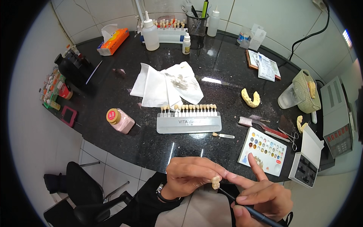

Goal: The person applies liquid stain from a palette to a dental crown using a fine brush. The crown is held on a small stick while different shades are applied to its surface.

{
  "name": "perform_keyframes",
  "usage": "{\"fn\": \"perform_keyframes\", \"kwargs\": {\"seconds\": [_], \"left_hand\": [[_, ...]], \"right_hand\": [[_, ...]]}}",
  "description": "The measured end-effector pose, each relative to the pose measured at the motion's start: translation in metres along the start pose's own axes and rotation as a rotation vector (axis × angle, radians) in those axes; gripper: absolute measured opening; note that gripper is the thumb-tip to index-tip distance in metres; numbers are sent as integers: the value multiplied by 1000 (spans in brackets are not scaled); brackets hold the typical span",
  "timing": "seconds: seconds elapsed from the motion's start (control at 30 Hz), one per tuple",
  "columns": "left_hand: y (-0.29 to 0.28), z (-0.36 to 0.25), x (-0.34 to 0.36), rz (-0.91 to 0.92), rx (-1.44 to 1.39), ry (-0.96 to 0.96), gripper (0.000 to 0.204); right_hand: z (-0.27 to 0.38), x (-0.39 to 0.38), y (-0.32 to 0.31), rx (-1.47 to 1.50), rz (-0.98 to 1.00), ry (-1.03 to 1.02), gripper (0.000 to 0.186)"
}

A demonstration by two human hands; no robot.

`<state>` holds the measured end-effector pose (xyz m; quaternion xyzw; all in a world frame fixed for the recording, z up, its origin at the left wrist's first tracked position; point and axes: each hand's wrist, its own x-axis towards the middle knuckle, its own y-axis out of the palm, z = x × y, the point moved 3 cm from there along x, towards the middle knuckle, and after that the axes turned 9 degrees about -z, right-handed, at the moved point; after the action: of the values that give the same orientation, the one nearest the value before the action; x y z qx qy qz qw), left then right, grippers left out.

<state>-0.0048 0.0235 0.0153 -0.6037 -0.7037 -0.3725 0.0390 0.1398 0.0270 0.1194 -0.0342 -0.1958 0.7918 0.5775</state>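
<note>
Cream, knobbly dental bridge (215, 182) sits pinched in my left hand (189, 176) fingertips, just off the black stone counter (124, 85) edge. My right hand (261, 195) holds a thin dark brush (242, 206), tip near the bridge; its handle end is cut off. My fingers partly hide the bridge.

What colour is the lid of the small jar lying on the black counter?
The lid is red with a gold rim; the jar looks pale pink. Head view.

shade guides (189, 120): 2 | plaster casts (250, 97): 3 | white bottles (151, 34): 3
</note>
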Motion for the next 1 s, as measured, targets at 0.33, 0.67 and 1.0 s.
{"fn": "perform_keyframes", "kwargs": {"seconds": [0.33, 0.67, 1.0], "left_hand": [[2, -1, 2, 12, -8, -12, 9], [1, 0, 1, 0, -11, -5, 11], [3, 0, 2, 4, -59, -17, 10]], "right_hand": [[-3, -6, 6, 151, -131, -318, 10], [-5, -7, 6, 157, -121, -307, 11], [-2, -7, 7, 126, -155, -325, 10]]}}
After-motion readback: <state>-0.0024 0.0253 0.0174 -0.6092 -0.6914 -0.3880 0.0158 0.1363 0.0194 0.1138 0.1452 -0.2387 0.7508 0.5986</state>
